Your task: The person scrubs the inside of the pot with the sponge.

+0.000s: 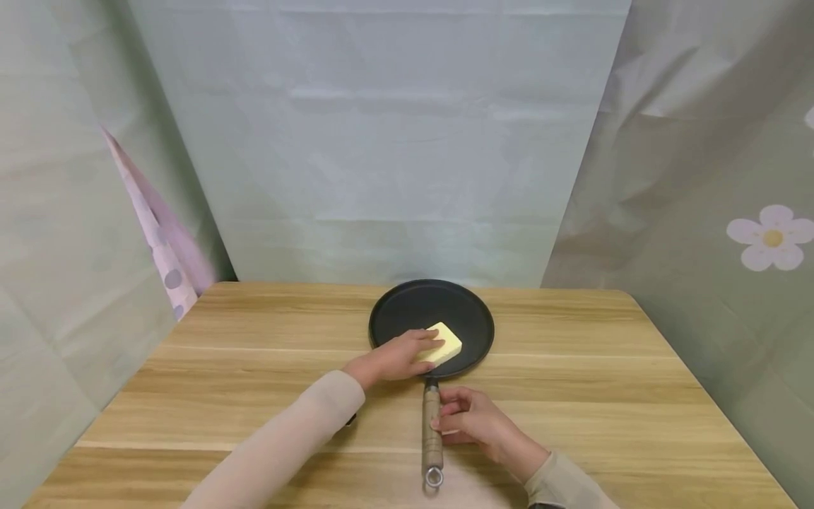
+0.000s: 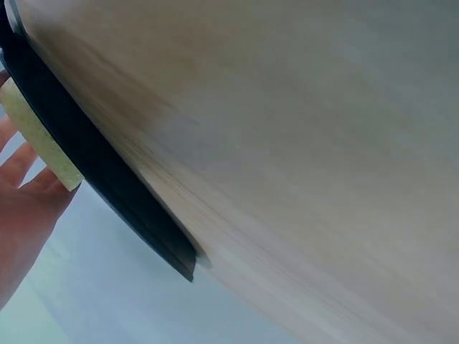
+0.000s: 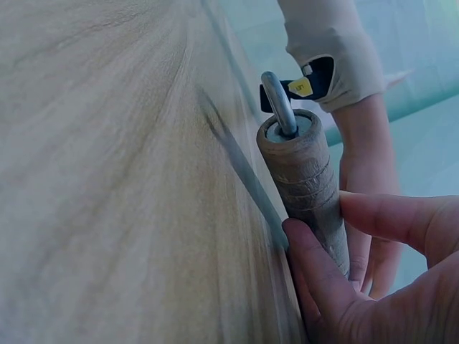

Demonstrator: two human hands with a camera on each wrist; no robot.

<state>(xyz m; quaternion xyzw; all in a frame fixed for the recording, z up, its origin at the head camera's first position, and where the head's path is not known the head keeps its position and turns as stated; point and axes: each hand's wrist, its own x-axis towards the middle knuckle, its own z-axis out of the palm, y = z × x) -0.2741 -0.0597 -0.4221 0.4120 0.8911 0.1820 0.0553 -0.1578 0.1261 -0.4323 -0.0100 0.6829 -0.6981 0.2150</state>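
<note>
A black flat round pan [image 1: 426, 304] lies on the table with its wooden handle [image 1: 432, 445] pointing toward me. On the pan's surface sits a pale yellow sponge [image 1: 449, 343], a rectangular block. My left hand [image 1: 396, 355] grips this sponge from the left, fingers over its top and thumb along its near side. In the left wrist view the sponge [image 2: 44, 140] is flat against the pan [image 2: 100, 158]. My right hand [image 1: 480, 424] holds the handle from the right; the right wrist view shows thumb and fingers on opposite sides of the handle [image 3: 305, 172].
The pan stands near the back edge of the wooden table [image 1: 254, 339]. A metal ring [image 1: 434, 477] hangs at the handle's end. Pale curtains [image 1: 394, 141] enclose the table at the back and both sides. A dark strap [image 3: 319, 82] circles the left wrist.
</note>
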